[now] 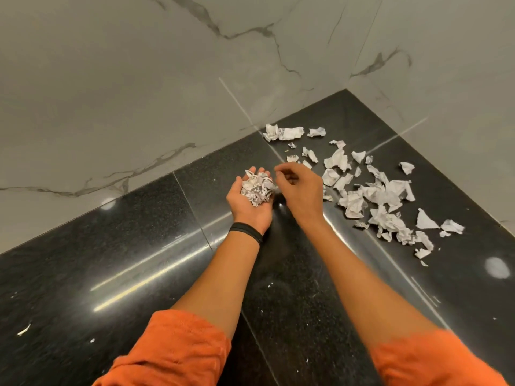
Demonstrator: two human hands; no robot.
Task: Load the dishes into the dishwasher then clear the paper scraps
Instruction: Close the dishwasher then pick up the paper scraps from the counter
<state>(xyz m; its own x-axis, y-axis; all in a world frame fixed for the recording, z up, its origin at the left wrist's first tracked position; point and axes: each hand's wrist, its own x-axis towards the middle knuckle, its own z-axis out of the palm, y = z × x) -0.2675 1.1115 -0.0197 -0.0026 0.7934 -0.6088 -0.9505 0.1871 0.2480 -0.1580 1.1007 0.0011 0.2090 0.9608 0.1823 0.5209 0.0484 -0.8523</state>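
The paper scraps (376, 193) lie scattered on the black polished desk (139, 260) in the corner where the marble wall (139, 79) turns. A first gathered wad (257, 189) sits in the left hand (248, 204), which is turned palm up, its fingers curling loosely round the pile. The right hand (299, 190) hovers just beside it, back to the camera with its fingers bent inward; whether it pinches a scrap I cannot tell. The two hands are close together but do not appear to touch. The paper looks very light, soft and already crumpled, so it should squash without harm. It will likely spring back and spill from an overfilled palm, and the glossy stone lets flat bits slide rather than lift. The bigger crumpled lumps are best taken by pinching a raised fold, while the small flat flecks probably want sweeping together first. The scatter as a whole has a long axis, running diagonally from the far corner by the wall towards the near right edge. Single pieces point every way, and the wad in the palm is roughly round with no clear direction. Most of the scatter is not yet picked up, and no dishes or dishwasher are in view.
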